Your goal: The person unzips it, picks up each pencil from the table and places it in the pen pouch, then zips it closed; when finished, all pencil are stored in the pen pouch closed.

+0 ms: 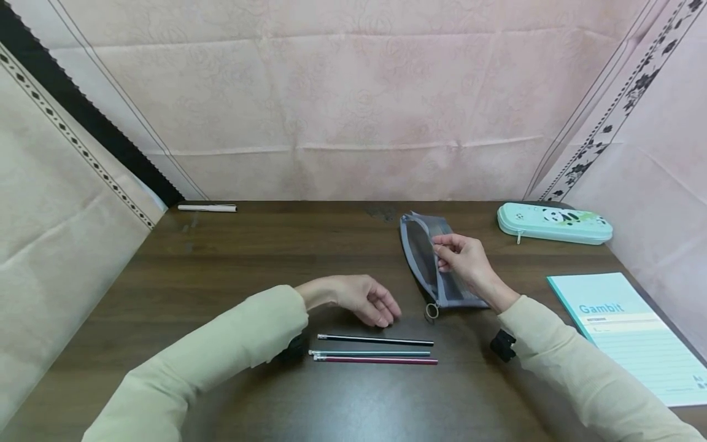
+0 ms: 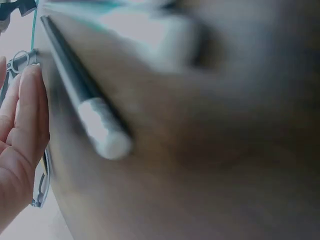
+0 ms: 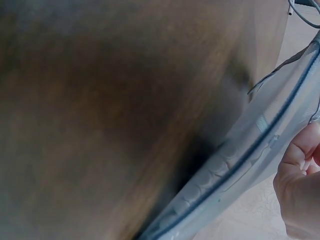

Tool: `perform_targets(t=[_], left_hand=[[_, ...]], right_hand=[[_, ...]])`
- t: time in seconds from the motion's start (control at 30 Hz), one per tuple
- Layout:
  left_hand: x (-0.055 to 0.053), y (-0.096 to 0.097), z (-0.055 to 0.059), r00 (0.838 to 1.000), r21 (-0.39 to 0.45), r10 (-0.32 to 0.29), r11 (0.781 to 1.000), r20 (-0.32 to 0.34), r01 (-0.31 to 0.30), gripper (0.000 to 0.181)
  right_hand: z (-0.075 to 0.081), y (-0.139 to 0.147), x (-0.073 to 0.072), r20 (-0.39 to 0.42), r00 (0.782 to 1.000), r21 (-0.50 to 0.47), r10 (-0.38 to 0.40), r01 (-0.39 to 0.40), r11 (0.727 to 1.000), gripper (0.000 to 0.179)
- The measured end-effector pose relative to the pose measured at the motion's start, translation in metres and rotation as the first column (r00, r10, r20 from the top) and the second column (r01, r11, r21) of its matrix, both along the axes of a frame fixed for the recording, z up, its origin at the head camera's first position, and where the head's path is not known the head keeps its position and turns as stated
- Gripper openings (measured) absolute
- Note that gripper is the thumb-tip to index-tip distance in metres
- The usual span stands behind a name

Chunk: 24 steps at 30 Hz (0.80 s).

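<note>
The right hand (image 1: 466,263) pinched the upper edge of a blue-grey mesh zip pouch (image 1: 455,293) between thumb and fingers. The pouch lay on a dark brown wooden bench (image 1: 265,245), right of centre, its mouth gaping towards the left and a metal ring (image 1: 432,311) at its near end. The left hand (image 1: 361,299) held nothing, its fingers loosely bent, to the left of the pouch. Just nearer the viewer, three slim pencils lay side by side: a black one (image 1: 381,340) farthest away, then a teal one (image 1: 375,353), then a dark red one (image 1: 381,361), their silvery ends to the left. Beyond the right hand, at the back right, sat a mint-green pencil case with a panda picture (image 1: 555,224); nearer, on the right, lay a pale turquoise-and-white "Gambit" notebook (image 1: 629,344).
</note>
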<state>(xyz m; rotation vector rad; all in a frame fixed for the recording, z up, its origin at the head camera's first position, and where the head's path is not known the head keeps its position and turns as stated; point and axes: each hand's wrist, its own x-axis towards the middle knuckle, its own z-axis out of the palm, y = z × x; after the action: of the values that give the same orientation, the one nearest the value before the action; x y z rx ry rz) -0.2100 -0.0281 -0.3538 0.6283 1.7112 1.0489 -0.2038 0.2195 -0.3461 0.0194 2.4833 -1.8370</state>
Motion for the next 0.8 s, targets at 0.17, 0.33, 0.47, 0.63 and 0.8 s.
perform_targets(t=[0.17, 0.33, 0.47, 0.63, 0.8], left_hand=[[0.008, -0.011, -0.007, 0.997, 0.004, -0.020, 1.000, -0.071, 0.021, 0.032], [0.013, -0.015, -0.009, 0.983, 0.000, -0.027, 1.000, -0.184, 0.027, 0.032], [0.017, -0.015, -0.009, 0.963, -0.024, -0.047, 0.999, -0.266, 0.042, 0.031], [0.018, -0.015, -0.011, 0.942, -0.037, -0.067, 0.998, -0.329, 0.058, 0.030], [0.021, -0.014, -0.009, 0.914, -0.048, -0.096, 0.995, -0.393, 0.084, 0.027]], right_hand=[[0.001, 0.000, 0.001, 0.000, 1.000, 0.018, -0.002, 0.002, 1.000, 0.033], [0.002, 0.000, 0.002, 0.000, 1.000, 0.023, 0.004, -0.004, 1.000, 0.033], [0.002, 0.000, 0.002, 0.001, 1.000, 0.019, 0.005, -0.005, 1.000, 0.032], [0.002, 0.000, 0.002, 0.000, 1.000, 0.029, 0.003, -0.003, 1.000, 0.032], [0.001, 0.000, 0.002, -0.007, 1.000, 0.034, 0.003, -0.003, 0.999, 0.032]])
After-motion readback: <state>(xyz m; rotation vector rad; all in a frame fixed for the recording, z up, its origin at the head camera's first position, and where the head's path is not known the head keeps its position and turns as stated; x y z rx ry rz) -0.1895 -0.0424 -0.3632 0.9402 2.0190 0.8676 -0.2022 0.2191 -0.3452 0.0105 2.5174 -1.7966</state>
